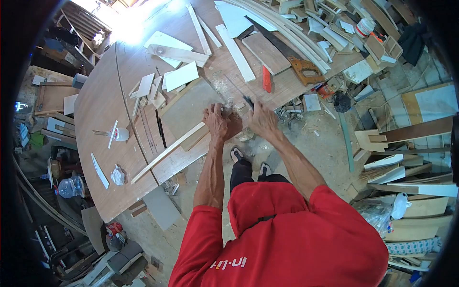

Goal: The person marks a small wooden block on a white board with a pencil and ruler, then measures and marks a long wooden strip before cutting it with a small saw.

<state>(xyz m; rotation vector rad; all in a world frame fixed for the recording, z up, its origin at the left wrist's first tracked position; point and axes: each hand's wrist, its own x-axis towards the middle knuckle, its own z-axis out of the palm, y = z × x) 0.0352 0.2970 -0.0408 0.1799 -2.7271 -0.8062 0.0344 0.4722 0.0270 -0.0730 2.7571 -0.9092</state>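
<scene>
My left hand (216,122) is closed over the near end of a long pale wooden strip (167,152), which slants down to the left across the table. Its fingertips hide that end of the strip. Beside it, my right hand (263,119) grips a dark-handled tool (248,102). A thin, narrow blade seems to point from it up and left over the table; its exact kind is too small to make out. Under and behind the left hand lies a flat greyish board (191,107). Pale shavings (221,87) are scattered just beyond the hands.
On the wooden table (107,162) lie a handsaw (306,71), a red tool (267,79), a brown board (266,52), white offcuts (181,76) and a white cup (121,134). Long strips (287,28) line the right edge. Scrap wood (411,167) is stacked on the right.
</scene>
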